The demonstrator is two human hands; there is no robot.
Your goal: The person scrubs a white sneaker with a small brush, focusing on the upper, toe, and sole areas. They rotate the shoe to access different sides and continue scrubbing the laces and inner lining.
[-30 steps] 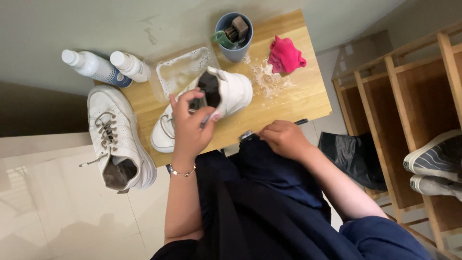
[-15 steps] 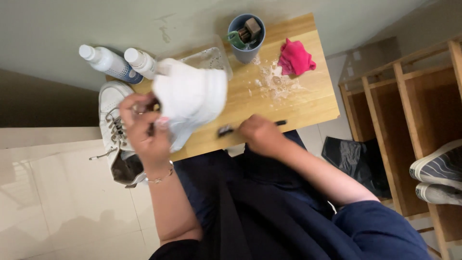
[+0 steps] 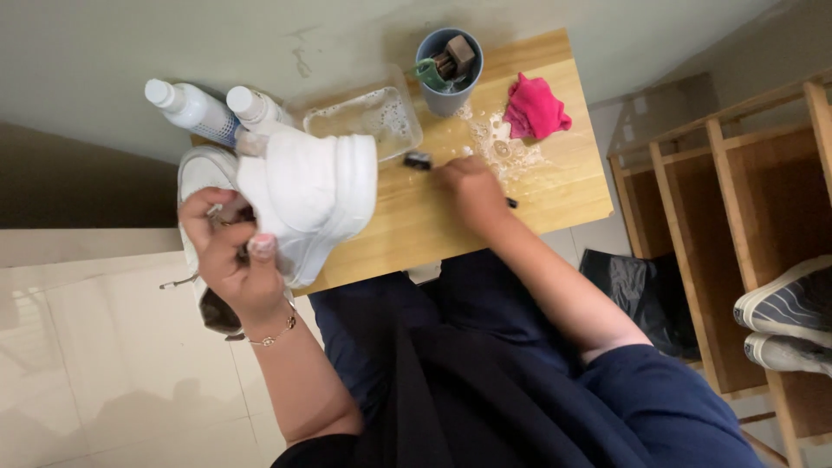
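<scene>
My low wooden table point(image 3: 555, 204) stands against a pale wall point(image 3: 130, 39) at top, cream floor tiles point(image 3: 87, 347) lower left, wooden shelving point(image 3: 745, 199) right.

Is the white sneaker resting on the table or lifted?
Lifted: the left hand holds the white sneaker tilted, sole showing, above the table edge.

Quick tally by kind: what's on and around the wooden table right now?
White sneakers: 2, one in the left hand at, one on the floor
Spray bottles: 2
Clear tray: 1
Blue cup: 1
Pink cloth: 1
Total: 7
</scene>
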